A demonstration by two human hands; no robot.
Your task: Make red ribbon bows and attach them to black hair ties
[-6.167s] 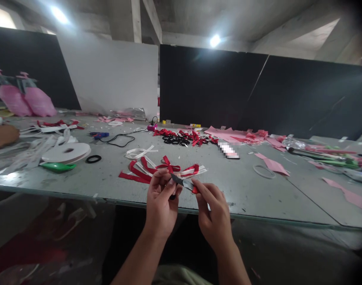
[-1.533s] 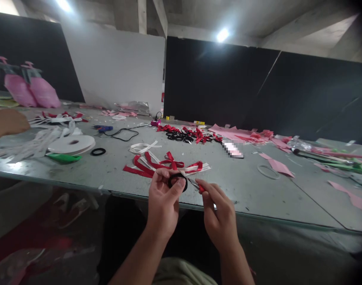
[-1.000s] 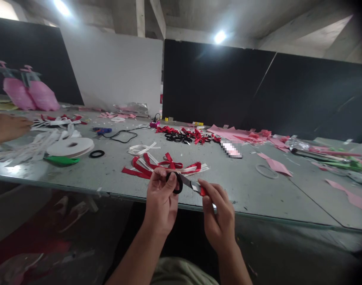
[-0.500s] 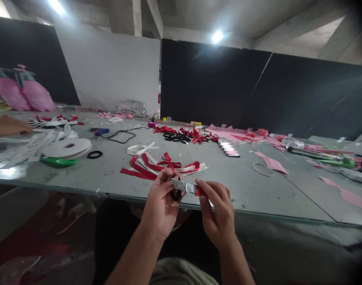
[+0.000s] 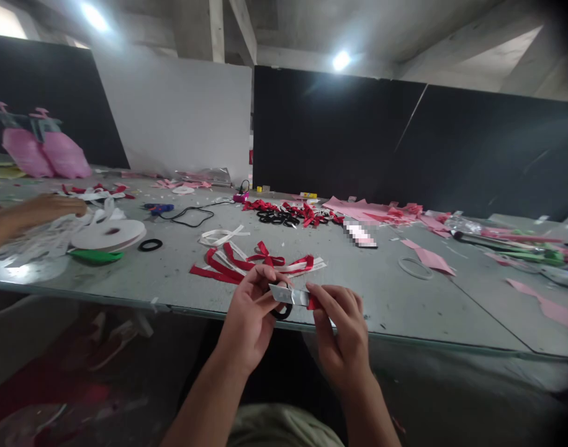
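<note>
My left hand (image 5: 247, 320) is closed around a black hair tie (image 5: 282, 313) above the table's front edge. A pale, shiny flat strip (image 5: 288, 294), seemingly printed ribbon, runs across the tie from the left fingers toward the right. At its other end, a piece of red ribbon (image 5: 313, 302) is pinched between the thumb and forefinger of my right hand (image 5: 342, 323). The fingers partly hide both the tie and the strip. Just beyond my hands, several red ribbons (image 5: 222, 266) lie on the table beside white printed ones.
Farther back are heaped black hair ties with red bows (image 5: 284, 217) and a blurred phone-like slab (image 5: 360, 234). Leftward sit a white ribbon roll (image 5: 132, 233), a green object (image 5: 96, 256), a loose black ring (image 5: 150, 245) and a blue glue gun (image 5: 159, 208). Another person's hand (image 5: 55, 205) reaches in.
The black hair tie has tilted and sits slightly lower in my left hand. My right hand keeps its pinch. The other person's hand has come farther in from the left.
</note>
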